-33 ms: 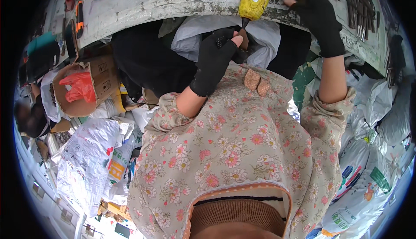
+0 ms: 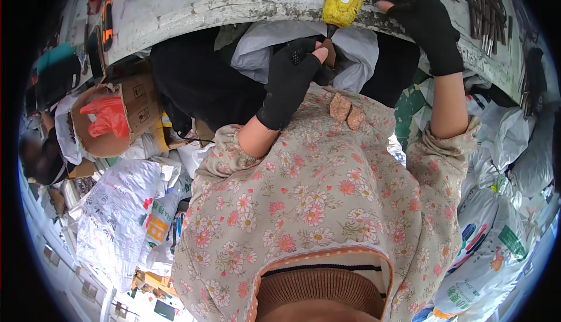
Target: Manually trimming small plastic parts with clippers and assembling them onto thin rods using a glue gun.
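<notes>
A yellow hot glue gun points down over the bench edge, its dark nozzle at a small brown piece. My left hand, in a black fingerless glove, is closed on that piece between thumb and fingers, just above my lap. At the upper right, my right hand, gloved alike, is closed around the glue gun's handle; the picture's top edge and the glove hide part of the grip. Behind the brown piece hangs a pale plastic bag.
The worn white bench curves across the top. Several thin metal tools lie at its right, an orange-and-black cutter at its left. A cardboard box with a red bag stands left. Stuffed white sacks crowd both sides.
My right hand has shifted very slightly left on the glue gun's handle. My left hand and the brown piece look unmoved.
</notes>
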Available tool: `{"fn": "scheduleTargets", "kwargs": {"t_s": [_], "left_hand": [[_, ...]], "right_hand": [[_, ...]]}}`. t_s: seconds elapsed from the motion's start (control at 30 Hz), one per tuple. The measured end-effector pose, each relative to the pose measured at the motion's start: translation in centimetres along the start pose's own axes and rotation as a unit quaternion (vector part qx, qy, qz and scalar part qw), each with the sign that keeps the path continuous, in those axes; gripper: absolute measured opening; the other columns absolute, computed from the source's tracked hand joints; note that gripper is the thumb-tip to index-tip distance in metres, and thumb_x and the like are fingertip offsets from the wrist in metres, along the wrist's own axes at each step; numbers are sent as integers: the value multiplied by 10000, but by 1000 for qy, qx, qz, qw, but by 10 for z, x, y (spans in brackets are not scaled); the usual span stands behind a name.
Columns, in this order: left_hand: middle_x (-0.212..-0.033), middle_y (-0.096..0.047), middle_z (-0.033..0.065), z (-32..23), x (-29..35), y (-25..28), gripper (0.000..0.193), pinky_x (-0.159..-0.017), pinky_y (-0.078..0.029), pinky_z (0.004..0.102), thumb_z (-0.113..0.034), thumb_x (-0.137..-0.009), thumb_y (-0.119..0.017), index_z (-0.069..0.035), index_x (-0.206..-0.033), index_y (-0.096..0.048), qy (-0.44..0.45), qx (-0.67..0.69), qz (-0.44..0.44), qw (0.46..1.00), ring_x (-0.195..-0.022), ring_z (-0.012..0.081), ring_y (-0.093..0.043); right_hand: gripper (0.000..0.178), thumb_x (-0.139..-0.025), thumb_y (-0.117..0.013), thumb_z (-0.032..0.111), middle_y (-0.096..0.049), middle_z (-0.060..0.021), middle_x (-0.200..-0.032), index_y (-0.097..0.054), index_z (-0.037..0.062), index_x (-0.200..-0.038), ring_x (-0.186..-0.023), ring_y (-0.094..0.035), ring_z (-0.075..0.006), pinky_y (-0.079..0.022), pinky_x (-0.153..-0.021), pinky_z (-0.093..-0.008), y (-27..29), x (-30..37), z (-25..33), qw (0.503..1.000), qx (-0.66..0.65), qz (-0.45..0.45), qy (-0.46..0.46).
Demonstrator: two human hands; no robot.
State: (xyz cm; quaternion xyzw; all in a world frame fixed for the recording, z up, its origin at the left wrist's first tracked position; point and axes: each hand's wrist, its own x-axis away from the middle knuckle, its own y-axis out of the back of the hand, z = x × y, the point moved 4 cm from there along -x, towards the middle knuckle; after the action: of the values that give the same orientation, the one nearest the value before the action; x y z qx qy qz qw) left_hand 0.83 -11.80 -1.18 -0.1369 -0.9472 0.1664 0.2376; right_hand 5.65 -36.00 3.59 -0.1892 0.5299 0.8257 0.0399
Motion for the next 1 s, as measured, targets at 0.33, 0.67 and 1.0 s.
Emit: {"fn": "scheduleTargets", "kwargs": {"t_s": [0.33, 0.67, 1.0], "left_hand": [[-751, -603, 69, -5, 0, -2, 241, -475, -427, 214, -152, -847, -565, 34, -1000, -558, -22, -34, -13, 999, -564, 105, -574], [-710, -566, 20, -5, 5, -2, 250, -563, -436, 215, -242, -884, -524, 2, -924, -562, -16, 21, -30, 999, -609, 91, -542], [-712, -534, -45, -4, 9, -2, 223, -472, -368, 221, -321, -861, -568, -139, -738, -526, 160, 314, 29, 935, -564, 68, -470]], "right_hand": [[605, -628, -754, 179, -538, -165, -1139, -509, 42, -1164, -1066, -513, -298, -416, -898, -355, -1, -13, -11, 991, 100, 87, -10], [588, -687, -729, 175, -489, -186, -1200, -479, 9, -1193, -1126, -465, -318, -388, -926, -357, -7, 12, 9, 1000, 24, -1, 19], [325, -765, -633, 55, -641, -67, -794, -613, 84, -1088, -701, -603, -164, -461, -634, -252, 29, 69, 112, 884, -396, 176, -173]]}}
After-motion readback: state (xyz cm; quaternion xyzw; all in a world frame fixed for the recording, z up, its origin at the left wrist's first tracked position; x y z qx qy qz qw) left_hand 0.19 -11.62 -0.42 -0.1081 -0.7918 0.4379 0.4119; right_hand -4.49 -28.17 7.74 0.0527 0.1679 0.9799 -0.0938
